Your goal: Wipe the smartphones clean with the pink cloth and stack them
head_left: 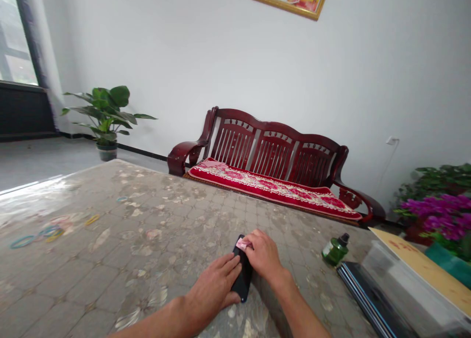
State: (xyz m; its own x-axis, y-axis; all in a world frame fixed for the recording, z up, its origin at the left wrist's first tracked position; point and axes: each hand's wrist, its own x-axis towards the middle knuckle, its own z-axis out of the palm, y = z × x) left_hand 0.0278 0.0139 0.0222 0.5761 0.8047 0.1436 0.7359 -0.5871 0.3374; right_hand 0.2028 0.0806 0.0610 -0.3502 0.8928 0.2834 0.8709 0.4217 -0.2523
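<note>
A black phone (243, 279) lies flat on the patterned table (147, 220) near its front edge. My left hand (215, 289) rests on the phone's left side, fingers stretched out and pressing on it. My right hand (263, 254) is closed in a pinch on a small pink cloth (243, 243) held against the phone's far end.
Several coloured rubber bands (47, 232) lie at the table's left. A green bottle (334, 249) stands to the right, next to a dark flat device (368, 294) and a clear box (415, 274). Behind are a red wooden bench (272, 176) and potted plants (106, 115).
</note>
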